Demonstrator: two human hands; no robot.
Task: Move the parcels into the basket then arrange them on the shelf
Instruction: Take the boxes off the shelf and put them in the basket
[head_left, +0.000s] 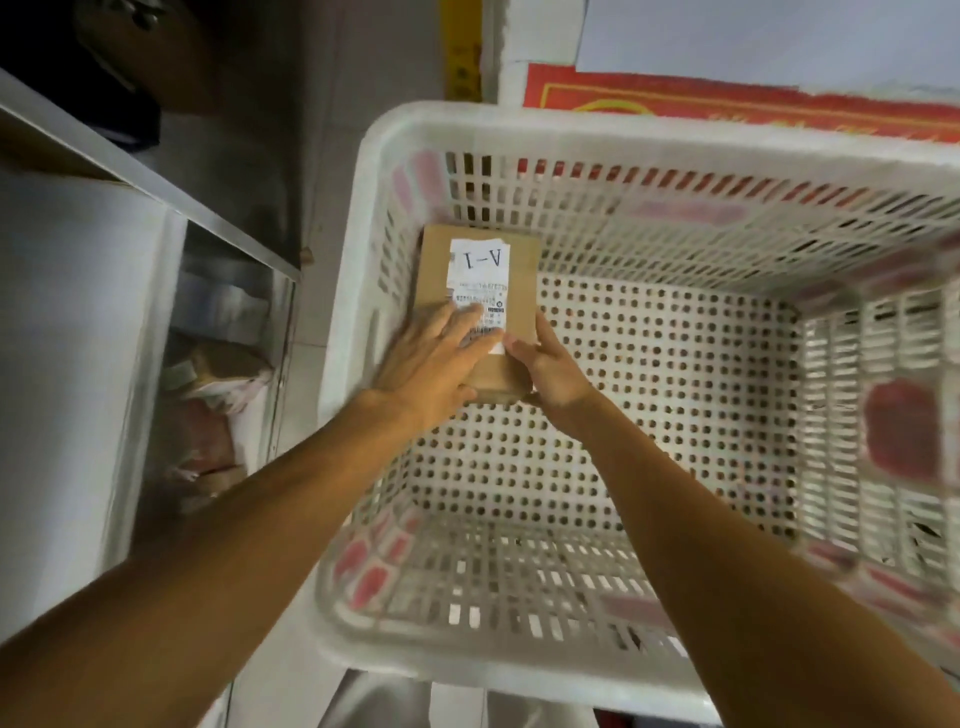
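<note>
Brown cardboard parcel, white label up, flat beneath the fingers, inside the white perforated plastic basket.

Plastic basket, cardboard parcel, metal shelf.
Basket: white moulded plastic, perforated, matt. Parcel: brown matt cardboard with a smooth white paper label. Shelf: grey metal, dull sheen. Bagged goods look like crinkled plastic film, blurred.
</note>
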